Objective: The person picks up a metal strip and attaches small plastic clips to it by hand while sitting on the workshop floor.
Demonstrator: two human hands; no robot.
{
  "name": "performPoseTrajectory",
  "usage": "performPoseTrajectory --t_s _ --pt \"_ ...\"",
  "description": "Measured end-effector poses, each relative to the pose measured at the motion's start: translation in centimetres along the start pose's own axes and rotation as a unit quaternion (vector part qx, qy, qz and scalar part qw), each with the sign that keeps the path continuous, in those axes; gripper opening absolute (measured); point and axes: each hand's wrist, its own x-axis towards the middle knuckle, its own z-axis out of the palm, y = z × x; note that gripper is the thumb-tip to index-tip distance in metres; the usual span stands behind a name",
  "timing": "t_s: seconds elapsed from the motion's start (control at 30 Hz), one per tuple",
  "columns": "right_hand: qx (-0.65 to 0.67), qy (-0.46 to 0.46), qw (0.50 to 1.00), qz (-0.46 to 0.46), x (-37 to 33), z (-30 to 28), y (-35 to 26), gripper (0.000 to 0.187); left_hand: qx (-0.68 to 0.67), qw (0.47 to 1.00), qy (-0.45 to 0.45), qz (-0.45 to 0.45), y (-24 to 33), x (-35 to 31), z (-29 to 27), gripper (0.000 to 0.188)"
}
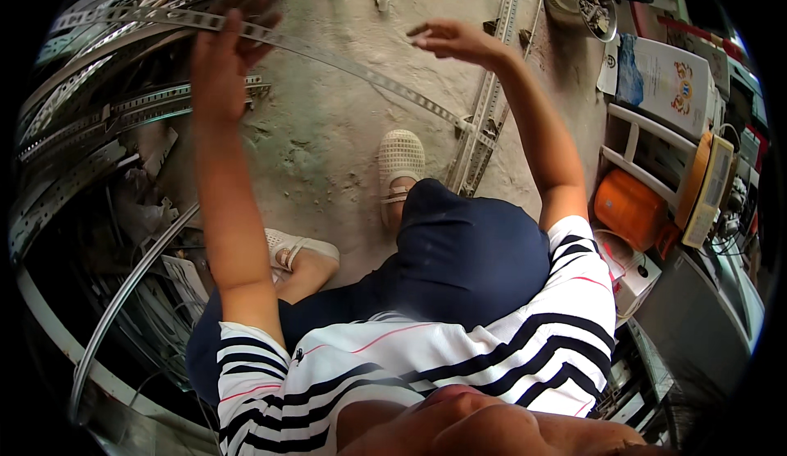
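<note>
Grey metal in the left hand [223,50]: a long perforated strip [328,58], gripped with thumb laid across the near face and fingers apparently curled behind, slightly blurred. Running out to both sides of that grip, with much the longer length to the right. Pinch firmly, but mind the thin edges, probably sharp.

Empty, by contrast, at the right hand [455,39]: loosely extended, well apart from the left, on the far side of the strip and not touching it. For good control, bring those fingers down onto the free length before lifting or turning; held at one point only, likely to whip or twist.

On the body side of the right hand, note the strip's right end crossing the floor rails [484,99]; cannot tell whether touching or only overlapping in view. Raise clear before drawing sideways, to avoid snagging. To the right of the left hand and nearer the body, watch for the openwork shoe [402,152].

Left of the left hand, stacked bars [176,99]: allow room against catching. Farther out, right of the right hand, a metal container [562,3] of scrap [594,11], then a white carton [656,66]: steer wide of both.
</note>
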Motion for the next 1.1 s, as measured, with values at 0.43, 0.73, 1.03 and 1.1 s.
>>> performPoseTrajectory --t_s 0.43,0.73,1.03,1.1 --pt "0.056 0.073 0.996 0.012 -9.3 6.2 3.2 0.034 0.054 0.994 0.093 0.038 5.6 4.1 -5.3 0.026" --pt "-0.151 0.142 0.971 -0.119 -7.5 10.1 2.1 0.021 0.066 0.993 0.097 0.031 5.9 5.0 -7.0 0.028" --pt "-0.144 0.161 0.956 -0.201 -6.4 11.4 -1.8 0.02 -0.185 0.976 0.025 -0.109 -6.0 1.0 -1.3 0.036" --pt "-0.136 0.156 0.955 -0.214 -6.2 12.0 -2.2 0.02 -0.184 0.97 0.051 -0.149 -9.0 0.0 -0.3 0.037"
